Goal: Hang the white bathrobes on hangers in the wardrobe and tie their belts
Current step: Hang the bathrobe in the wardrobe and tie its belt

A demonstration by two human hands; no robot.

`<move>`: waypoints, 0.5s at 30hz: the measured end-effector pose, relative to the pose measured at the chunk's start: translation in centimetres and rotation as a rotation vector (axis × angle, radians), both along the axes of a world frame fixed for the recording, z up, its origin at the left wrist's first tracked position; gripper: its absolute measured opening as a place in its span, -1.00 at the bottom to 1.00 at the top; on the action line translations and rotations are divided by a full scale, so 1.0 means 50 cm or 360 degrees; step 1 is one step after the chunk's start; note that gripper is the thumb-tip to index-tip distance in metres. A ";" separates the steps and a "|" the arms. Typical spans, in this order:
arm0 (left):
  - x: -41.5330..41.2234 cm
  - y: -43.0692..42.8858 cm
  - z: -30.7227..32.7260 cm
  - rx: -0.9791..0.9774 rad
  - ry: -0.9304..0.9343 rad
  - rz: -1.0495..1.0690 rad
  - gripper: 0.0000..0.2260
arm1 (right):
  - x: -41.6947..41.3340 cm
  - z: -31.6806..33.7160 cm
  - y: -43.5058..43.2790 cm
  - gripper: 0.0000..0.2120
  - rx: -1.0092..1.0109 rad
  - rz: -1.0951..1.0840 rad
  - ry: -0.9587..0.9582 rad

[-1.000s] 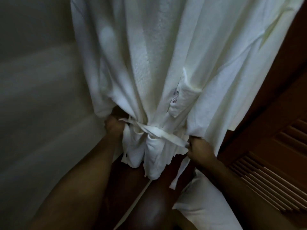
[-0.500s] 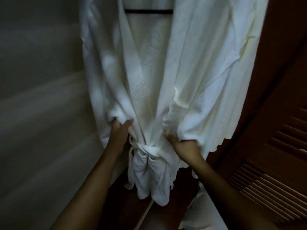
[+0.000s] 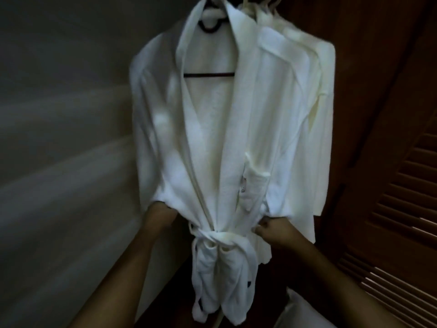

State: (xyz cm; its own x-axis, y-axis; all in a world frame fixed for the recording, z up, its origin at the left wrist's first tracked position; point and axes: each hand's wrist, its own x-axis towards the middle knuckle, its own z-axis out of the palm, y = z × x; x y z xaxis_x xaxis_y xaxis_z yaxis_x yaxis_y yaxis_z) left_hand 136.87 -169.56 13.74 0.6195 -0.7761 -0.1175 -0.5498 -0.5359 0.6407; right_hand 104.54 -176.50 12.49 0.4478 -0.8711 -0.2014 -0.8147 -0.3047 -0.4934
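White bathrobes are counted as two: the front bathrobe (image 3: 212, 138) and the rear bathrobe (image 3: 307, 114), both hung inside the wardrobe, the rear one just behind the front one and offset to the right. The front bathrobe is carried on one dark hanger (image 3: 209, 75), whose bar is seen through the open collar. Further pale shapes at the top edge are too blurred to be counted.

One belt (image 3: 222, 235) is wrapped round the waist of the front bathrobe and is knotted at the middle. Below it the fabric is gathered into two hanging folds. One pocket (image 3: 254, 185) is seen on the front panel.

Two hands are raised to waist level. The left hand (image 3: 160, 216) is placed at the left side of the front bathrobe; its fingers are hidden behind the fabric, so their state cannot be told. The right hand (image 3: 274, 230) is placed at the right side, and its fingers (image 3: 262, 224) are curled and clamped on the fabric of the front bathrobe.

One louvred door (image 3: 390, 209) is seen at the right, one grey wall (image 3: 59, 162) at the left, and one white cloth item (image 3: 307, 311) at the lower right.
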 end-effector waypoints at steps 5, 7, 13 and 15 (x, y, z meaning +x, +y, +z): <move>-0.015 -0.005 0.170 -0.0199 -0.0389 -0.0142 -0.62 | 0.027 0.171 0.036 -0.72 -0.0284 0.0100 -0.0057; -0.024 -0.009 0.254 -0.0485 -0.0475 -0.0086 -0.74 | 0.030 0.254 0.045 -0.76 -0.0595 0.0061 -0.0240; -0.056 -0.045 0.451 -0.1460 -0.0469 0.0171 -0.75 | 0.035 0.496 -0.023 -0.76 -0.1581 -0.0097 -0.0952; -0.065 -0.059 0.508 -0.1612 -0.0391 0.0171 -0.63 | 0.035 0.562 -0.064 -0.67 -0.1805 -0.0091 -0.0888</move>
